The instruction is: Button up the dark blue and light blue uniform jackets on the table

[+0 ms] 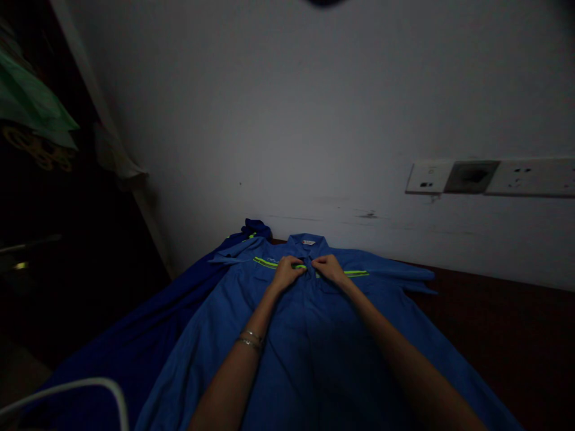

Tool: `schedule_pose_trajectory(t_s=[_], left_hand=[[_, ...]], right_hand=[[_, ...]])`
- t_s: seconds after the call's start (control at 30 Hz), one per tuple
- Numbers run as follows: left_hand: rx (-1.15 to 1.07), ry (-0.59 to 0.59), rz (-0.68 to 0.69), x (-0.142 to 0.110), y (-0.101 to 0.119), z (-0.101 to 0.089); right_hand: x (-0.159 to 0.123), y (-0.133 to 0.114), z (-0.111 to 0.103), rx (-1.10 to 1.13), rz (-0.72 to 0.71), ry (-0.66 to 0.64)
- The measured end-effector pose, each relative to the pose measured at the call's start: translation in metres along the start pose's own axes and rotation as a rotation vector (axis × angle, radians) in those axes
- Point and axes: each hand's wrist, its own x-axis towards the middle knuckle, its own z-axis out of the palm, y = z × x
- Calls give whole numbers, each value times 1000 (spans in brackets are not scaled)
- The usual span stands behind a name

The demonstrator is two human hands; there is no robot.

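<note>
Below the collar [320,242], left hand [287,272] and right hand [331,269] pinch the shirt [309,323] front between fingertips; uneven pull could skew it, dim light likely hiding any misalignment.

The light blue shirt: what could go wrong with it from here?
Three possible snags. The shirt overlaps the darker garment on the left, so a tug might drag both. The bracelets on the left wrist sit right over the cloth and could catch it. And the room looks dim, so the left hand and right hand, both at the shirt's front, might line its edges up unevenly.
</note>
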Motion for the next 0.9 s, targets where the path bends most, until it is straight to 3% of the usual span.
schedule_pose_trajectory(t_s=[0.33, 0.9], left_hand=[[103, 112, 10, 1, 5, 12], [103, 95, 65, -1, 8, 15]], right_hand=[[-1, -2, 1, 36, -34, 9], [-2, -6, -8, -1, -123, -98]])
